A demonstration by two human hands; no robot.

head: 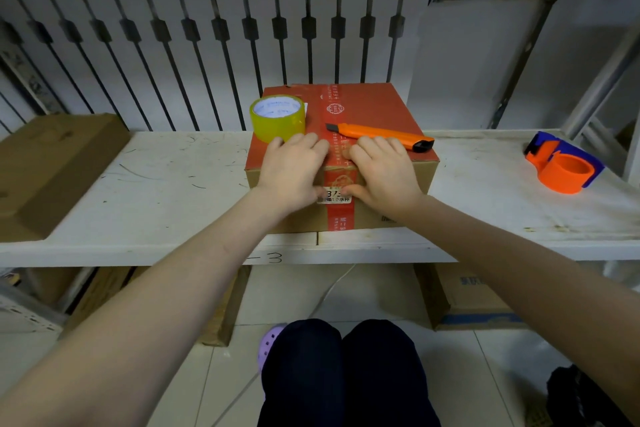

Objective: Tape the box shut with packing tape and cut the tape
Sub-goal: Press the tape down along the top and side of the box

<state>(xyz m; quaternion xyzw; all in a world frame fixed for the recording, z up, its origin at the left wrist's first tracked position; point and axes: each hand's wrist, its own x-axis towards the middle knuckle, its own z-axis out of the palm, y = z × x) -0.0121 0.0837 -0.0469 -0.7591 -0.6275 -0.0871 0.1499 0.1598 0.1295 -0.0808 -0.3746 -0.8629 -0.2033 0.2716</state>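
While both hands, left (292, 172) and right (384, 173), lay spread flat over the near top edge of the red-topped cardboard box (367, 104) on the scuffed white tabletop (166, 184), thumbs pressed its front face. Beyond them, on the box top, a yellow packing tape roll (277, 118) stood at 11 o'clock and an orange utility knife (381, 136) lay at 1 o'clock.

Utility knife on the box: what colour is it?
Orange, with a black end cap; head view.
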